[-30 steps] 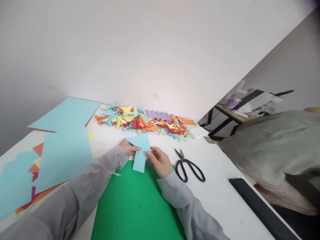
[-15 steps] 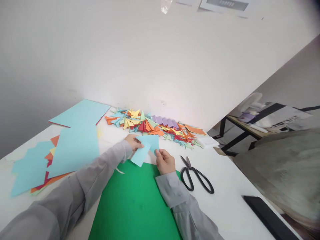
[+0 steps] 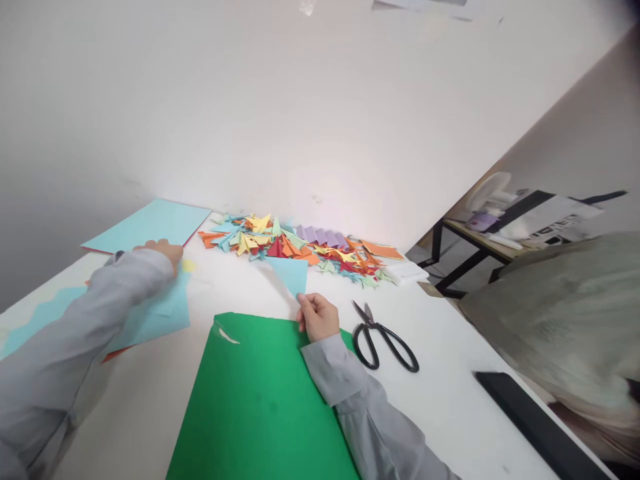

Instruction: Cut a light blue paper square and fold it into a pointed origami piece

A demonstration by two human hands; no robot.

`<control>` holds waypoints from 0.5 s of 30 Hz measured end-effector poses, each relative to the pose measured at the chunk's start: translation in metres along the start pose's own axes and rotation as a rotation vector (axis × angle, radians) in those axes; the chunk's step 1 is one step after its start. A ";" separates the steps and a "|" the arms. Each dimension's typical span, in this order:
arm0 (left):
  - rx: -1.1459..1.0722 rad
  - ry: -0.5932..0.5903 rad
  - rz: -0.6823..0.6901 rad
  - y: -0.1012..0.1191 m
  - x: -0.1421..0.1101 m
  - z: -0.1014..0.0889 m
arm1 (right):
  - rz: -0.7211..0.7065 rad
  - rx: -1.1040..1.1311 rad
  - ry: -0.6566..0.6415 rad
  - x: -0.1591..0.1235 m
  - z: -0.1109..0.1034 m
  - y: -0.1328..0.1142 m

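Observation:
My right hand (image 3: 319,316) pinches the lower corner of a small light-blue paper triangle (image 3: 294,272), which stands up above the far edge of a green sheet (image 3: 265,400). On the left, my left hand (image 3: 163,253) is over the light-blue paper sheets (image 3: 173,317), its fingers mostly hidden behind the back of the hand and the sleeve. I cannot tell whether it holds anything. Just right of my right hand lie black-handled scissors (image 3: 375,330), blades slightly apart, pointing toward the wall.
Along the wall lies a heap of small folded paper planes (image 3: 280,247) in several colours, with purple pleated paper (image 3: 323,235) behind. A light-blue sheet (image 3: 150,223) lies at the back left. A black bar-shaped object (image 3: 530,420) is on the right edge. A person's greenish clothing (image 3: 560,300) shows beyond.
My left hand has left the blue paper and moved left to the sheets. The strip that hung below the triangle is no longer with it. My right hand still pinches the triangle.

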State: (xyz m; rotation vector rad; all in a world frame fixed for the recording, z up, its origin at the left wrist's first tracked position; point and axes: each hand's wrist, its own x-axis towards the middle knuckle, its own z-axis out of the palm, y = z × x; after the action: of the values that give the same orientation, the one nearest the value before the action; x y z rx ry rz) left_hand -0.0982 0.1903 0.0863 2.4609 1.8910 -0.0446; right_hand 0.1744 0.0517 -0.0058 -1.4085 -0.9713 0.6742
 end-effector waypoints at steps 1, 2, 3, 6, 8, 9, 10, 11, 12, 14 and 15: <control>0.026 0.024 -0.037 0.009 -0.006 -0.003 | -0.003 -0.002 0.004 0.000 0.000 0.000; -0.024 0.031 0.018 0.023 -0.012 -0.006 | -0.009 -0.004 0.006 -0.001 0.000 -0.001; -0.160 0.038 0.126 0.041 -0.017 -0.006 | -0.013 -0.006 0.006 -0.001 0.000 -0.002; -0.818 -0.012 0.191 0.102 -0.028 0.003 | -0.027 -0.012 -0.005 -0.003 -0.001 -0.006; -1.282 -0.188 -0.010 0.136 -0.031 0.017 | -0.039 0.002 -0.034 -0.004 -0.001 -0.008; -1.466 -0.281 -0.082 0.149 -0.032 0.025 | -0.045 0.015 -0.058 -0.005 -0.001 -0.009; -1.632 -0.341 -0.112 0.158 -0.031 0.033 | -0.050 0.030 -0.087 -0.005 -0.001 -0.009; -1.760 -0.370 -0.133 0.165 -0.029 0.041 | -0.052 0.043 -0.116 -0.006 0.000 -0.009; -1.865 -0.379 -0.102 0.168 -0.028 0.049 | -0.052 0.053 -0.143 -0.007 0.000 -0.008; -2.006 -0.358 -0.077 0.169 -0.023 0.061 | -0.052 0.072 -0.183 -0.008 0.003 -0.005; -2.073 -0.348 -0.045 0.168 -0.020 0.065 | -0.051 0.077 -0.199 -0.008 0.004 -0.003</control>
State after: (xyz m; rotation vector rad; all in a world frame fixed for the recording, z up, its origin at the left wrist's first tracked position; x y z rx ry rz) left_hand 0.0584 0.1245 0.0245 0.7878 0.7077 0.8661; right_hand 0.1667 0.0460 -0.0042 -1.2621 -1.1211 0.8163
